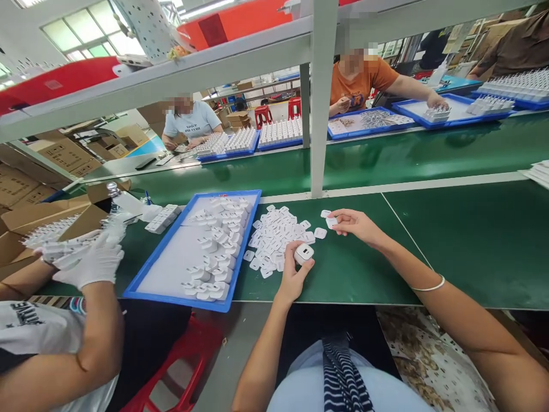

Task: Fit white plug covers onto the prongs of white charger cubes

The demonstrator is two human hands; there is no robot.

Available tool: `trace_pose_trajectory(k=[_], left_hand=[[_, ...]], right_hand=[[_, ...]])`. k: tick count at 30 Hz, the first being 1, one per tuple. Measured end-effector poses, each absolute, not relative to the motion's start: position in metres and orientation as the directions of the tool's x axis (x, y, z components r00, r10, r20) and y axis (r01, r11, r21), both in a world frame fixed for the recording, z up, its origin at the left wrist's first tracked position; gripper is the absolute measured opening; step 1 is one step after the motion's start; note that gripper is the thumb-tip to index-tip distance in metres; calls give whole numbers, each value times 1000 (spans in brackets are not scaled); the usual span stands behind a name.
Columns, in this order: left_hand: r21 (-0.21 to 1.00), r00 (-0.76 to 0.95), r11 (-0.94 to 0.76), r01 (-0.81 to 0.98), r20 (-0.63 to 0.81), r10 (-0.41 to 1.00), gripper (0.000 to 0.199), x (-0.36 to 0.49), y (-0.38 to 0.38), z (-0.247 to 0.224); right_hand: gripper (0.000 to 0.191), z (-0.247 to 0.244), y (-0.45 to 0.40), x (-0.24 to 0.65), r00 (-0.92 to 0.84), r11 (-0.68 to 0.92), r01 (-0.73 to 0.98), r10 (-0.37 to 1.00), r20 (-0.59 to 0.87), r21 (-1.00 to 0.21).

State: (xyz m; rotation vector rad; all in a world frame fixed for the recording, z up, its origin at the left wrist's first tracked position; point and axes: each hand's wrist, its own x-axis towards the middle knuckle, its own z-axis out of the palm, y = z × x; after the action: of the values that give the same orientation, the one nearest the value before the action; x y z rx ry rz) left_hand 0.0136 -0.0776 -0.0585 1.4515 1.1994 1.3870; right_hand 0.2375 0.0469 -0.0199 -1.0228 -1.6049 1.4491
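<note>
A white charger housing (pixel 304 253) with a dark port slot facing up sits in my left hand (pixel 294 274), its fingers wrapped round it above the green work surface. To the right, my right hand (pixel 354 224) pinches a small white square cover (pixel 331 222) between thumb and fingertips. Another cover (pixel 326 213) lies right by those fingertips, and one more (pixel 319 233) rests just below them. Left of both hands, a loose pile of white covers (pixel 277 234) spreads over the green surface (pixel 351 274).
A blue-rimmed tray (pixel 180 229) of white chargers stands left of the pile. Farther left, a person's white-gloved hands (pixel 96 260) hold plastic pieces beside a cardboard box (pixel 17 217). A white post (pixel 318 114) rises behind the pile. Two people work across the bench with blue trays.
</note>
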Motion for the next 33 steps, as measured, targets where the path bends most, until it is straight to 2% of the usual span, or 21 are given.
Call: trace_pose_trajectory(k=[2, 4, 8, 14, 22, 33], left_hand=[[966, -9, -251, 67, 252, 968, 43, 14, -77, -58], [964, 3, -262, 44, 262, 965, 42, 14, -77, -56], [936, 13, -328, 124, 329, 944, 41, 15, -77, -52], [878, 60, -447, 171, 444, 894, 40, 16, -75, -49], [828, 121, -529, 189, 515, 849, 39, 17, -72, -45], [815, 159, -549, 187, 526, 835, 37, 16, -71, -43]], right_hand=[[42, -5, 30, 225, -498, -11, -24, 867, 3, -1000], [38, 6, 16, 215, -578, -48, -59, 816, -5, -997], [36, 7, -3, 205, -663, -61, -82, 749, 9, -995], [36, -3, -12, 203, -693, -52, -130, 719, 53, -990], [28, -3, -10, 204, -720, -81, -127, 693, 36, -989], [29, 0, -9, 204, -732, -138, -115, 681, -10, -984]])
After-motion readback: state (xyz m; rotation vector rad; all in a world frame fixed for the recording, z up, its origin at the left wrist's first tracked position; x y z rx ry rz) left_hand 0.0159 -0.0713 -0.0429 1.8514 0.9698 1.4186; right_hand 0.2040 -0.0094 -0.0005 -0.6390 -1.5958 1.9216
